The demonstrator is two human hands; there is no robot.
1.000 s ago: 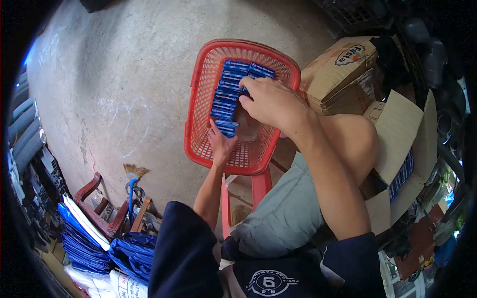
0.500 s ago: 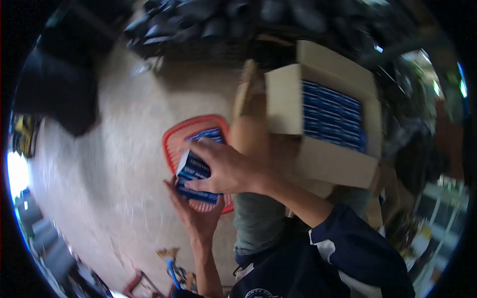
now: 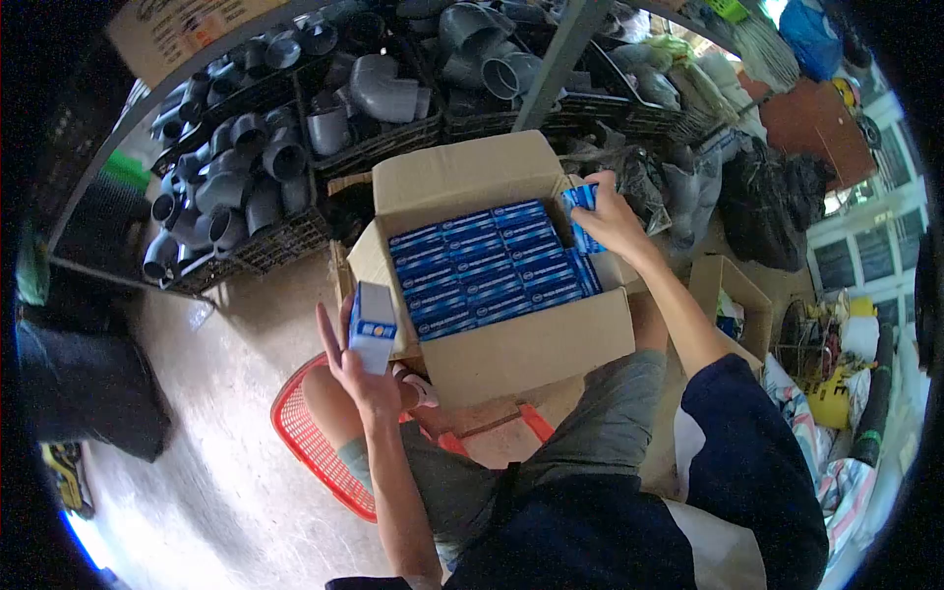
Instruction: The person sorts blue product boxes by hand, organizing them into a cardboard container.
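Observation:
My left hand (image 3: 370, 389) is closed around a small blue-and-white cardboard box (image 3: 374, 329), held upright just left of the large carton, its pale side towards me. At the carton's right side, my right hand (image 3: 618, 224) grips a second blue box (image 3: 582, 218) between thumb and fingers, at the level of the flap. Rows of matching blue boxes fill the open carton (image 3: 531, 356), packed flat side by side. One box (image 3: 586, 272) stands on edge along the carton's right wall, just below my right hand.
A red plastic basket (image 3: 313, 447) sits on the floor by my left leg, partly hidden behind it. Black crates (image 3: 265, 251) of grey pipe fittings (image 3: 383, 90) line the back. To the right are a smaller open carton (image 3: 736, 300) and black plastic bags (image 3: 772, 197).
The view has swung from the red basket to the carton. My hands, together over the basket before, are now apart, the right one at the carton's right side.

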